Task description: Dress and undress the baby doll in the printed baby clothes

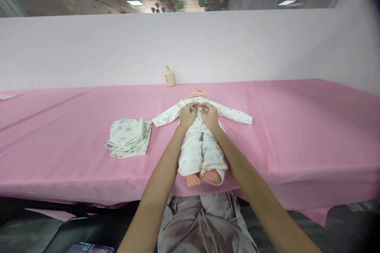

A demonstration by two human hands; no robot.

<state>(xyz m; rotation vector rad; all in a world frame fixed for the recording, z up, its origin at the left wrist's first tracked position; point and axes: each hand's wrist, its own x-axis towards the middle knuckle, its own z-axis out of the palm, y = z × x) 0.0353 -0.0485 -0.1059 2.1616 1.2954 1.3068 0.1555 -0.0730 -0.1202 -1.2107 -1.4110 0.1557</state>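
At the near middle of the pink worktop [297,126] we note a baby doll [198,92] lying on its back, head toward the far side, legs toward us. It wears a white printed sleepsuit [197,150]. Both sleeves lie spread flat to the sides and the legs lie straight and close together. The bare feet [192,180] stick out of the cuffs right at the worktop's front edge.

Our left hand [187,115] and right hand [210,115] rest side by side on the doll's chest, just below the neckline, nearly touching each other. Each hand is curled, with its fingertips drawn together on the sleepsuit's front where the two sides of the fabric meet. The left pinches the left edge and the right pinches the right edge. We cannot make out any fastener under the fingers. Both forearms reach in from the bottom of the view, one on each side of the doll's legs.

To the left of the doll, just beyond its sleeve, lies a folded printed cloth [129,137], apart from both hands. A cream pump bottle [169,76] stands upright at the far edge of the worktop, against the pale partition [89,47], a little left of the doll's head.
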